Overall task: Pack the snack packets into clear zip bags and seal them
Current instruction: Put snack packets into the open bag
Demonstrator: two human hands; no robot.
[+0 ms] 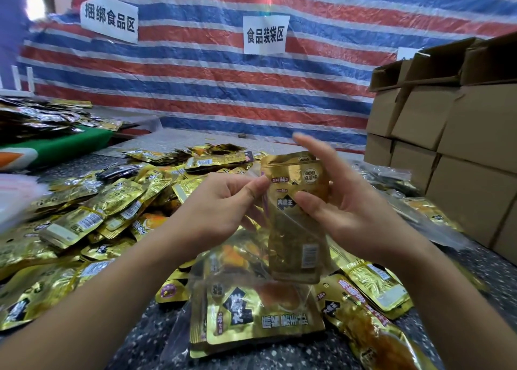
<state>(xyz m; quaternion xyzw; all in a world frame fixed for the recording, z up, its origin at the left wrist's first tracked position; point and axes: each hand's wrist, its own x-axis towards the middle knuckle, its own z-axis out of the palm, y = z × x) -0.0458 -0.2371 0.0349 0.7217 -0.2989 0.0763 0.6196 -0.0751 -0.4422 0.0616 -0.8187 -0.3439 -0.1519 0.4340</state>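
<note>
**Packets held upright in a zip bag, mouth not yet sealed**

The clear zip bag (282, 224) is pinched at its upper left edge between thumb and forefinger of the left hand (223, 201), apparently so that the mouth is kept taut and open. The right hand (344, 201) is spread, its fingers mostly straight; the thumb is pressed against the front of the gold snack packets (296, 190) inside the bag, while the other fingers are raised behind and above them. The packets seem to be steadied or pushed downward in this way so that the zip strip can be cleared. How many packets are inside cannot be counted exactly; at least two are suggested by overlapping gold edges, and the top one stands partly above the mouth.

Directly below the hands, one filled bag (251, 308) is laid flat on the speckled table (156, 339), presumably set aside as done. Loose packets are heaped to the left in a pile (92, 210) too numerous and overlapped to count, with more scattered to the right.

Further out, stacked cardboard boxes (447, 145) are seen at the right, at least six. Two full white signs (264, 35) are fixed on the striped tarpaulin (195, 70).
</note>
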